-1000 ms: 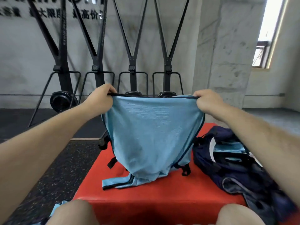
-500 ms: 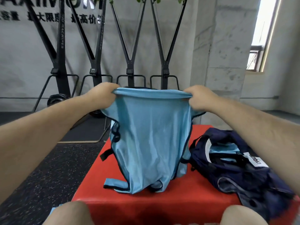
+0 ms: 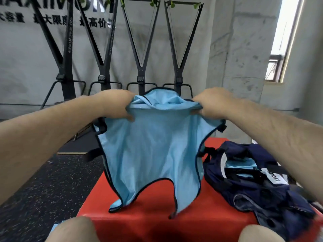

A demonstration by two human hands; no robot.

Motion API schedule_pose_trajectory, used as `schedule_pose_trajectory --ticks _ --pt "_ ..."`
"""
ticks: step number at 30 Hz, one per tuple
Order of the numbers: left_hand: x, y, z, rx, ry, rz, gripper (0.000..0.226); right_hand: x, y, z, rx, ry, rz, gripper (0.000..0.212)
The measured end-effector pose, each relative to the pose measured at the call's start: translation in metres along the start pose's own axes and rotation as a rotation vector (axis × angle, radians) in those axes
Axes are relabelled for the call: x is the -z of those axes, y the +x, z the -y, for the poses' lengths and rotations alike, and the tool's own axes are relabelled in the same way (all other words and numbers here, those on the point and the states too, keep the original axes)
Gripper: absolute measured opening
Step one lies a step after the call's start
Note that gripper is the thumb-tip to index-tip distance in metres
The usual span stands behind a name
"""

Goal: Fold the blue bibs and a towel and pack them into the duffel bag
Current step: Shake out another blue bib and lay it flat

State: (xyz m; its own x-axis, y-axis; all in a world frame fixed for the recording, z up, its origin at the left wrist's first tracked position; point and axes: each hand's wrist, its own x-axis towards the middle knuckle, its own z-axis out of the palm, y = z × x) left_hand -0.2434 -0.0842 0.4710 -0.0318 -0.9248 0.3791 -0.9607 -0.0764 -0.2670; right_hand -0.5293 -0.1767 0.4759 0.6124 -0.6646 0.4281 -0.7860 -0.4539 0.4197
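Light-blue bib (image 3: 153,154) hangs above red box; open navy duffel bag (image 3: 262,193) apparently holds blue fabric.

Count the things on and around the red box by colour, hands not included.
Light blue: 3 (held bib; fabric inside the bag; scrap by the left knee)
Navy: 1 (duffel bag)
Red: 1 (the box)
Black: 4 (upright exercise machines along the wall)
Total: 9

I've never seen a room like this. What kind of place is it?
Most likely a gym. A row of tall black exercise machines stands against the wall, the floor is speckled black rubber, and a red padded box sits in front.
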Motion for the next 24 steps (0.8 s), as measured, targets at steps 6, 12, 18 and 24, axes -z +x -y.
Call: schedule_pose_trajectory --ticks 6,12,18,24 --pt "-0.002 0.0 0.006 0.109 -0.025 0.02 0.012 0.0 0.005 0.001 -0.12 0.258 0.126 0.02" --pt "-0.003 -0.005 0.013 0.082 -0.285 -0.027 0.008 0.0 0.002 0.002 -0.162 0.592 0.054 0.022" --pt "0.004 -0.011 0.024 -0.02 -0.191 0.054 0.032 -0.003 -0.008 -0.007 -0.03 0.302 0.055 0.024" --pt "-0.001 -0.024 0.035 0.101 -0.175 0.088 0.028 -0.004 -0.017 -0.017 -0.05 0.312 0.139 0.028"
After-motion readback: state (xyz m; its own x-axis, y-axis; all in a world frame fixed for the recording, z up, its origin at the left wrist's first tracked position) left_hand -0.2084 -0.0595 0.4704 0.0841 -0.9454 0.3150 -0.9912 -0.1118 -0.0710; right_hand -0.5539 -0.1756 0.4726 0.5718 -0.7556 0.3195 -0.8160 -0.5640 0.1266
